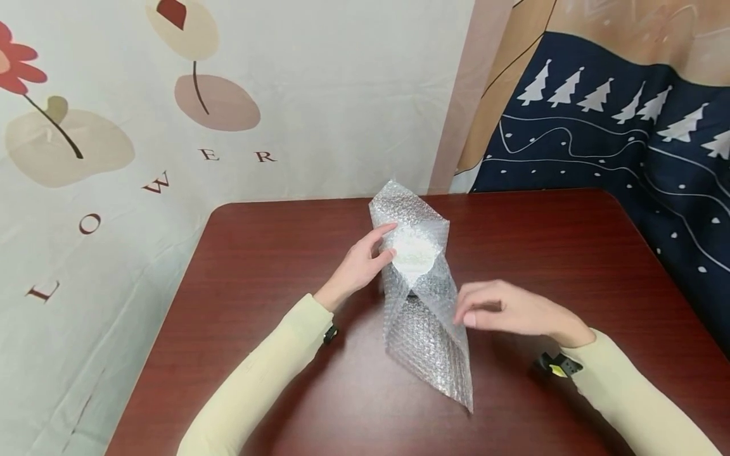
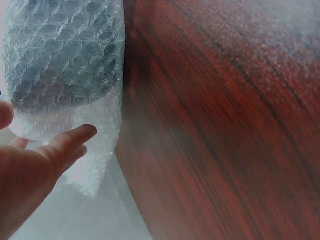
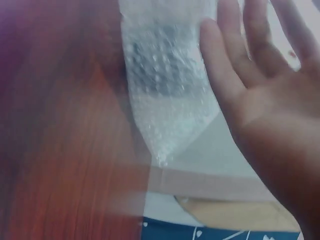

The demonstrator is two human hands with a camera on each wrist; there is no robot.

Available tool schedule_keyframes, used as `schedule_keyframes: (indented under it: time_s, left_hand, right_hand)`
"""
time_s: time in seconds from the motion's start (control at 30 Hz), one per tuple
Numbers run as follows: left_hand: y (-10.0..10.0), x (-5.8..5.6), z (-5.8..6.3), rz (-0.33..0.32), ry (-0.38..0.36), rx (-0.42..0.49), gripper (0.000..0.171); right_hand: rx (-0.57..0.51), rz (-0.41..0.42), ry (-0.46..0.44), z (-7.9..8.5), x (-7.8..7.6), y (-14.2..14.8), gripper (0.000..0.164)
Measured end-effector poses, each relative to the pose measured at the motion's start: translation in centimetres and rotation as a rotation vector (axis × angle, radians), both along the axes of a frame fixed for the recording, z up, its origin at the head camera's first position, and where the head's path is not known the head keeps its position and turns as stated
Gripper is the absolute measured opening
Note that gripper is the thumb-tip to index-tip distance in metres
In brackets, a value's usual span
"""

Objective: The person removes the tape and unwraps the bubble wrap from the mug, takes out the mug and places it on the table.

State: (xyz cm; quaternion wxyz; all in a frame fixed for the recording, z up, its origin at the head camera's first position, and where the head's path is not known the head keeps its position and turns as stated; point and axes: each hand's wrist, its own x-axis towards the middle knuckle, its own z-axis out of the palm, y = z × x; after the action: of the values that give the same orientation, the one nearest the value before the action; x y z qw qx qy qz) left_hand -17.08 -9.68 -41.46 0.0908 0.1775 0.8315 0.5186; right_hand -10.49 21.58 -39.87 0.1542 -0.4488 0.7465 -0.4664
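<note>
A sheet of clear bubble wrap [image 1: 422, 345] is folded around an object, with one pointed end toward the back edge and the other toward the front. Through the layers shows a bright white round top [image 1: 413, 253]; in the left wrist view the wrapped object [image 2: 60, 75] has a dark side and a pale lower band. My left hand [image 1: 360, 259] rests against the left side of the wrap with thumb and fingers extended. Close by the right edge of the wrap hovers my right hand [image 1: 507, 307]. In the right wrist view its fingers [image 3: 260, 45] are spread and hold nothing.
The wrap lies on a dark red wood-grain table [image 1: 274, 266] with rounded back corners. Behind it hangs a pale cloth [image 1: 342, 95] with flower prints and letters. A navy cloth with white trees [image 1: 570, 136] covers the right side.
</note>
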Motion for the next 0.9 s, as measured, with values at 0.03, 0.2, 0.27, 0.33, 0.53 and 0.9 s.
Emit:
schedule_keyframes:
  time_s: [0.03, 0.2, 0.27, 0.33, 0.53, 0.9]
  left_hand:
    - [0.0, 0.0, 0.0, 0.001, 0.001, 0.000, 0.055]
    - [-0.1, 0.0, -0.1, 0.007, 0.004, -0.002, 0.056]
    - [-0.1, 0.0, -0.1, 0.009, 0.006, -0.006, 0.056]
    - [-0.1, 0.0, -0.1, 0.011, 0.007, -0.010, 0.056]
    - [0.1, 0.0, -0.1, 0.014, 0.008, -0.006, 0.056]
    - [0.1, 0.1, -0.1, 0.020, 0.008, 0.001, 0.056]
  right_hand:
    - [0.009, -0.091, -0.003, 0.2, -0.2, 0.1, 0.023]
    - [0.116, -0.532, -0.086, 0.6, -1.5, -0.3, 0.028]
    - [0.137, -0.595, -0.119, 0.3, -2.0, -0.7, 0.040]
    - [0.143, -0.600, -0.141, -0.2, -2.5, -1.2, 0.052]
    - [0.170, -0.541, -0.162, -1.5, -3.4, -2.7, 0.071]
    - [0.130, -0.505, -0.144, -1.8, -3.9, -3.8, 0.078]
